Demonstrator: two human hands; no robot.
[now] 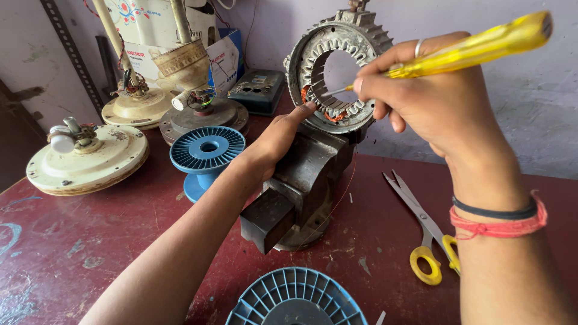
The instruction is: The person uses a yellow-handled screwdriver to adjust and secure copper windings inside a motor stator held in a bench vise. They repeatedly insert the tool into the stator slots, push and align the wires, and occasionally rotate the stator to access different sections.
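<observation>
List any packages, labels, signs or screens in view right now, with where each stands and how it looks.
Cardboard box: back of the bench, behind the old fan motor housings; white front panel with printing, blue side.
White printed carton or panel: top left against the wall, white with red and blue floral marks.
Dark blue-grey box unit: left of the stator, flat, with a small pale label on top.
No signs or screens show.

A glossy, see-through yellow plastic handle is seen on the screwdriver (469,47). The ring-shaped motor core (337,72) is dull grey metal with copper wire. The vise (301,186) is dark, rough iron; the table (90,241) is worn maroon paint.
</observation>
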